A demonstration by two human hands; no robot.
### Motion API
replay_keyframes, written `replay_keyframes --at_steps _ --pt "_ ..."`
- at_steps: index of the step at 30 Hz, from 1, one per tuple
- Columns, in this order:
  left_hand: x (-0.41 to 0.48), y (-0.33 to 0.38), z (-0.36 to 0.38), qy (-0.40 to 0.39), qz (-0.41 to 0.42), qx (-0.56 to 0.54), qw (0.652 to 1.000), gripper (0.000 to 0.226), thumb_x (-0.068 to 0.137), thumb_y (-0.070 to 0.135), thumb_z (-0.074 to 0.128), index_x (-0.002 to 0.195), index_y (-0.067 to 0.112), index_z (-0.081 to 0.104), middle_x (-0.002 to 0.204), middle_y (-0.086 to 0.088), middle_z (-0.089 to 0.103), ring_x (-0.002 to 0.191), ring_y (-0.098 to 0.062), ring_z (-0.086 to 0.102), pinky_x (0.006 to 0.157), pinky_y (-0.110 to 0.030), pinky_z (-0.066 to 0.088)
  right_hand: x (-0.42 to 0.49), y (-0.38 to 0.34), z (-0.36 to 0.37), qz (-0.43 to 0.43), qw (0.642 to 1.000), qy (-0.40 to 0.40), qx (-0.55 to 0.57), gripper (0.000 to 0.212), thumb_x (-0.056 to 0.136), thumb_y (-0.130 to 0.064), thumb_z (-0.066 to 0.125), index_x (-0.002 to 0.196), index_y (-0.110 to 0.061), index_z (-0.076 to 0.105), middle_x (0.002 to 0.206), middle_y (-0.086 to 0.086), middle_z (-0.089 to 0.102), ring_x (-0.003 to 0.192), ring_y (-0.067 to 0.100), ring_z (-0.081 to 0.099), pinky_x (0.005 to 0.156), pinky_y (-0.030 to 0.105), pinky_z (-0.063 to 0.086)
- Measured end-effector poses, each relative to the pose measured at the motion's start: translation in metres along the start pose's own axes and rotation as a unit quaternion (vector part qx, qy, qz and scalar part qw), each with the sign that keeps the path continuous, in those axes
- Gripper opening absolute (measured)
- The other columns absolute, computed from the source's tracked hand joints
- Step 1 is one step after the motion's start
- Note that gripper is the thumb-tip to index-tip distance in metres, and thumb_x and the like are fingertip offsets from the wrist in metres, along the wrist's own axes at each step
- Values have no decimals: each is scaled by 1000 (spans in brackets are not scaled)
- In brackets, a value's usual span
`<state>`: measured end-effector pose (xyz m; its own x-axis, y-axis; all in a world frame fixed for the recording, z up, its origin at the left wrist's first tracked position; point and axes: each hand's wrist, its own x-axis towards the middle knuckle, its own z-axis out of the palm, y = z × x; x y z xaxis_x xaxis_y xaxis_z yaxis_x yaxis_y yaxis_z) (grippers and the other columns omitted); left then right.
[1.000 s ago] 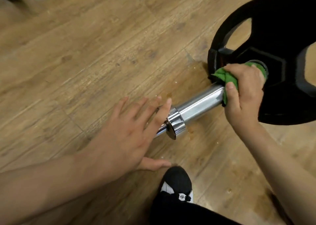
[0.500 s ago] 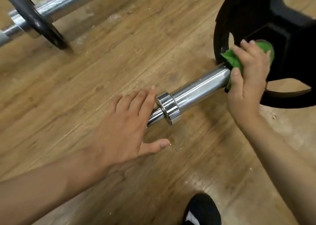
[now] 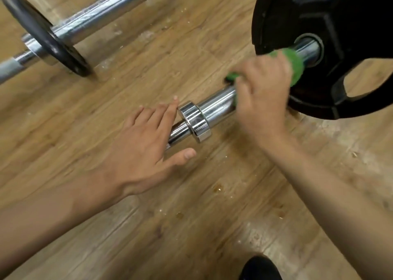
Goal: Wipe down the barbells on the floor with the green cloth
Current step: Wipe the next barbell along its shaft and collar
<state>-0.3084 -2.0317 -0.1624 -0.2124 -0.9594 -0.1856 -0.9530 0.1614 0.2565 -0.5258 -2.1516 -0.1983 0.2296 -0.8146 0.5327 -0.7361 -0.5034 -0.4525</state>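
Note:
A chrome barbell sleeve lies on the wooden floor, running up right into a big black weight plate. My right hand grips the green cloth, wrapped round the sleeve just short of the plate. A chrome collar sits at the sleeve's inner end. My left hand lies flat with straight fingers over the thinner bar beside that collar, its fingertips touching the collar. A second barbell with a small black plate lies at the upper left.
The floor is brown wood planks with small crumbs and pale scuffs. A black shoe shows at the bottom edge, right of centre.
My right hand with the cloth has slid down the sleeve, away from the plate's hub, baring chrome next to the plate. The view has shifted, so the second barbell shows more.

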Motion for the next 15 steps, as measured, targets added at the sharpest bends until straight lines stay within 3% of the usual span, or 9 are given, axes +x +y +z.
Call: replay_keyframes --at_steps 2,4,7,11,13,15 --pt "1 -2 -2 -8 1 0 1000 114 93 86 1 162 -1 24 154 -19 48 142 -35 45 120 -62 29 -21 -22 2 -122 989 -72 51 26 99 -19 53 112 -11 75 106 6 67 105 24 60 120 46 28" --pt "0 -2 -2 -12 2 3 1000 114 93 86 0 162 -2 23 149 -19 52 137 -35 48 118 -63 30 -16 -3 -8 -197 973 -117 35 30 104 -26 54 121 -10 74 116 9 69 111 29 63 117 44 30" --pt "-4 0 1 -8 -4 0 1000 113 94 86 2 162 -2 21 146 -20 54 136 -36 49 119 -63 29 12 39 -23 -121 988 -93 5 30 103 -30 57 114 -5 72 113 15 68 108 36 64 107 51 38" --pt "-6 7 3 3 -2 9 1000 112 94 86 6 162 -3 24 147 -18 54 140 -34 48 120 -65 28 19 33 -34 -23 998 -55 3 17 91 -16 61 102 -4 67 108 12 68 104 33 62 97 48 41" --pt "-9 10 5 3 -2 17 1000 113 95 86 7 160 -5 26 147 -20 54 138 -35 50 119 -66 29 7 17 -35 -38 995 -88 31 23 92 -14 61 111 -4 67 108 12 67 104 33 60 96 47 40" --pt "-13 14 7 -1 4 21 1000 114 94 86 7 160 -5 26 147 -22 54 136 -36 52 118 -68 29 -14 5 -38 -110 983 -141 51 31 97 -16 60 123 -2 67 116 13 67 110 31 59 100 43 40"
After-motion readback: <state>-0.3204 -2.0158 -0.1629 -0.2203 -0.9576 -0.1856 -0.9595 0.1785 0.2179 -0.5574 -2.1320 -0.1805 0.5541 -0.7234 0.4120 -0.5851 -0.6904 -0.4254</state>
